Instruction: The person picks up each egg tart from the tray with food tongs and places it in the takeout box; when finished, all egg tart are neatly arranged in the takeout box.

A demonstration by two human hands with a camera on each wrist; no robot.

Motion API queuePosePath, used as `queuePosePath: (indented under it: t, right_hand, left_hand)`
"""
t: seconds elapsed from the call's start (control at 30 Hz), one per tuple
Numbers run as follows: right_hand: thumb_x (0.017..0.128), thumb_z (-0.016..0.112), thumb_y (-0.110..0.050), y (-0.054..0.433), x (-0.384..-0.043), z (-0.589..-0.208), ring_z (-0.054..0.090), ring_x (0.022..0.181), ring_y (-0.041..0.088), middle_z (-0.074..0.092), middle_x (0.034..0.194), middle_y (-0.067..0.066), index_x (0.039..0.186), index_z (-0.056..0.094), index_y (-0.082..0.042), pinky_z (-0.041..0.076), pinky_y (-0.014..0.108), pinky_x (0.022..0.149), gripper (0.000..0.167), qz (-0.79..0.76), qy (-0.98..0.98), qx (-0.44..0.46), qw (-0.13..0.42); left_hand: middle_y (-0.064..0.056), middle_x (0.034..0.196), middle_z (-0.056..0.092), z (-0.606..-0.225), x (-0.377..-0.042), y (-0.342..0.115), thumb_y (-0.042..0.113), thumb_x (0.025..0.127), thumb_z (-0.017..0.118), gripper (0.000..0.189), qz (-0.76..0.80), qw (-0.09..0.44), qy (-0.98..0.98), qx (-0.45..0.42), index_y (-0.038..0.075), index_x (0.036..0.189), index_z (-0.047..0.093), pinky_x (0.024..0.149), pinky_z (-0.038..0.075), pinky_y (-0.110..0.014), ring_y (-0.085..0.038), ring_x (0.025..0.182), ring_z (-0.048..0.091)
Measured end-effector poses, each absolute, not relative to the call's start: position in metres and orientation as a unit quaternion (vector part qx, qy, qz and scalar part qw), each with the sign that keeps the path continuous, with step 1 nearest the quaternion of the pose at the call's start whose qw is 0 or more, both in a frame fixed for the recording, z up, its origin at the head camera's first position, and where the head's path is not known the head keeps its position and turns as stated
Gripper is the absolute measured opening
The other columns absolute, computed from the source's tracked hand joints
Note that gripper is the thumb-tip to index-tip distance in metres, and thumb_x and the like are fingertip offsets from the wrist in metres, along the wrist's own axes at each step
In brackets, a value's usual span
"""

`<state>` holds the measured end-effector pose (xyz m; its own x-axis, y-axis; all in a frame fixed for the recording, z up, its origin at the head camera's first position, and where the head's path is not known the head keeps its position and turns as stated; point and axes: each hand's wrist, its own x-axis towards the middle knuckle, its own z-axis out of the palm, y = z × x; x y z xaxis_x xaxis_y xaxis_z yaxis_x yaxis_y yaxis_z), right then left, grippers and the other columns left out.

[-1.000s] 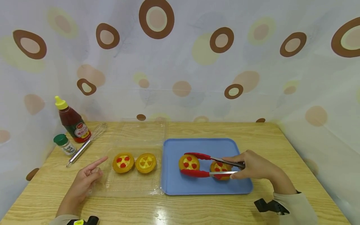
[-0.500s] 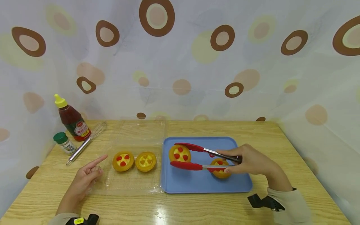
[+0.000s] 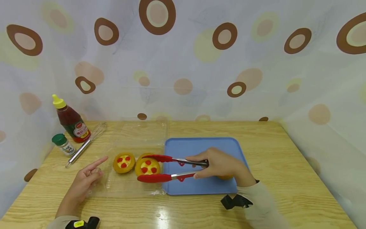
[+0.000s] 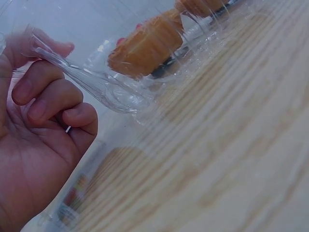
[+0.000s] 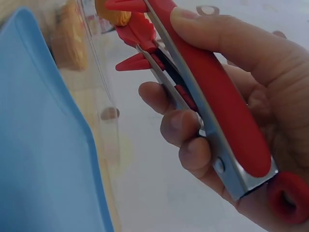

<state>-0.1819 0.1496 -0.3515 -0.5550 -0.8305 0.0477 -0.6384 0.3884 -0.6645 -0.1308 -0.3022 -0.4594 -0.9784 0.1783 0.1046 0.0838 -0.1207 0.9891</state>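
Observation:
In the head view my right hand [image 3: 220, 163] grips red-tipped metal tongs [image 5: 212, 92]. Between the tong tips is a small tart with red dots [image 3: 149, 167], held over another tart whose rim just shows behind it. Both are above the clear plastic container [image 3: 125, 187], where a further red-dotted tart [image 3: 124, 163] sits on the left. At the container's left edge is my left hand [image 3: 84, 181], index finger extended and other fingers curled at the clear rim [image 4: 96, 89]. One more tart [image 3: 225, 177] on the blue tray [image 3: 194, 187] is mostly hidden by my right hand.
A sauce bottle [image 3: 72, 122] with a yellow cap, a green-lidded shaker [image 3: 64, 144] and a whisk [image 3: 85, 146] stand or lie at the back left. The container's clear lid [image 3: 140, 132] lies folded back towards the patterned curtain [image 3: 183, 63].
My right hand has moved left with the tongs, lifting the red-dotted tart off the blue tray and carrying it over the container. My left hand stays at the container's edge.

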Motion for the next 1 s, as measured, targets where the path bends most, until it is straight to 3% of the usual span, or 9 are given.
queuePosePath:
  t: [0.13,0.33,0.47,0.6,0.7,0.8,1.0]
  right_hand:
    - [0.082,0.074,-0.027,0.13,-0.185,-0.352,0.02,0.046,0.001,0.026,0.054,-0.012,0.131,0.057,-0.008,0.022,0.017,0.047,0.055,-0.312,0.814,-0.461,0.167]
    - [0.084,0.072,-0.025,0.104,-0.189,-0.353,0.017,0.045,0.003,0.025,0.053,-0.011,0.132,0.056,-0.007,0.023,0.019,0.048,0.054,-0.286,0.805,-0.486,0.185]
    - [0.086,0.071,-0.026,0.089,-0.189,-0.351,0.015,0.044,0.003,0.03,0.053,-0.01,0.134,0.054,-0.009,0.022,0.019,0.047,0.054,-0.272,0.803,-0.492,0.198]
    - [0.086,0.07,-0.027,0.076,-0.189,-0.351,0.017,0.043,0.003,0.047,0.057,-0.008,0.134,0.054,-0.009,0.023,0.019,0.047,0.053,-0.255,0.807,-0.492,0.205]
    - [0.086,0.07,-0.026,0.069,-0.19,-0.35,0.02,0.043,0.003,0.064,0.073,-0.006,0.132,0.055,-0.007,0.025,0.018,0.047,0.052,-0.244,0.809,-0.491,0.21]
    - [0.087,0.069,-0.025,0.064,-0.191,-0.351,0.018,0.042,0.003,0.065,0.07,0.001,0.131,0.055,-0.004,0.025,0.017,0.047,0.051,-0.242,0.808,-0.492,0.217]
    - [0.086,0.07,-0.024,0.056,-0.193,-0.35,0.018,0.043,0.003,0.065,0.071,0.001,0.131,0.055,-0.003,0.025,0.018,0.048,0.051,-0.239,0.809,-0.487,0.224]
  left_hand:
    - [-0.004,0.063,0.027,-0.457,-0.13,-0.303,-0.009,0.093,0.044,0.054,0.742,0.034,0.664,0.089,0.033,0.123,0.062,0.048,0.017,-0.036,-0.021,0.054,0.023]
    - [-0.003,0.062,0.027,-0.456,-0.13,-0.303,-0.009,0.093,0.045,0.054,0.74,0.035,0.667,0.082,0.035,0.121,0.062,0.049,0.017,-0.036,-0.021,0.053,0.023]
    - [-0.003,0.062,0.029,-0.456,-0.13,-0.303,-0.008,0.093,0.045,0.054,0.736,0.034,0.672,0.078,0.035,0.121,0.063,0.049,0.018,-0.036,-0.021,0.053,0.025]
    - [-0.003,0.062,0.031,-0.456,-0.129,-0.303,-0.007,0.094,0.046,0.053,0.732,0.035,0.677,0.069,0.035,0.121,0.063,0.049,0.018,-0.037,-0.022,0.052,0.028]
    - [-0.003,0.062,0.03,-0.456,-0.129,-0.302,-0.007,0.094,0.046,0.053,0.732,0.035,0.677,0.068,0.035,0.12,0.062,0.049,0.018,-0.037,-0.022,0.052,0.027]
    - [-0.003,0.062,0.028,-0.457,-0.13,-0.302,-0.007,0.094,0.046,0.053,0.731,0.032,0.678,0.072,0.035,0.12,0.062,0.049,0.018,-0.036,-0.021,0.053,0.026]
    - [-0.003,0.062,0.029,-0.458,-0.131,-0.301,-0.006,0.094,0.047,0.051,0.73,0.03,0.678,0.075,0.033,0.122,0.062,0.048,0.017,-0.036,-0.021,0.053,0.026]
